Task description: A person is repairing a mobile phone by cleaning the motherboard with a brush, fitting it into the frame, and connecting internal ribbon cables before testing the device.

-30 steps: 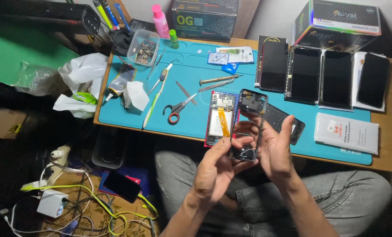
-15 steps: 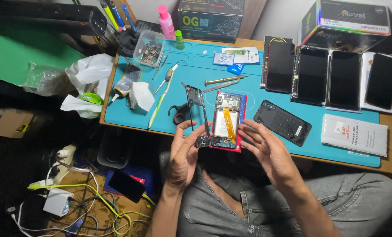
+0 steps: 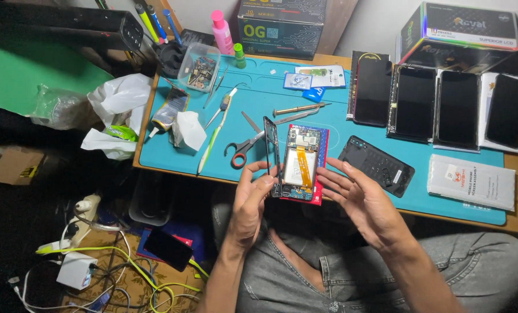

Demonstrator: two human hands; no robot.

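Note:
My left hand (image 3: 252, 200) grips a thin black phone frame (image 3: 272, 152) by its lower end and holds it upright on edge. Right beside the frame an opened phone (image 3: 302, 162) with a red rim, exposed boards and an orange ribbon lies at the front edge of the teal mat (image 3: 352, 150). My right hand (image 3: 360, 200) is open with fingers spread, fingertips at the phone's lower right edge. A black phone back cover (image 3: 376, 166) lies on the mat just right of my right hand.
Red-handled scissors (image 3: 244, 148), tweezers (image 3: 285, 117), a screwdriver (image 3: 298, 108) and a toothbrush (image 3: 215, 136) lie on the mat. Several black screens (image 3: 439, 107) line the back right, boxes (image 3: 279, 26) behind. A parts tub (image 3: 198, 69), tissue (image 3: 186, 128) and bags (image 3: 120, 101) sit left. Cables (image 3: 114, 272) cover the floor.
The phone parts went from raised in both hands down to the mat's front edge. My left hand now holds the black frame upright alone; my right hand has opened.

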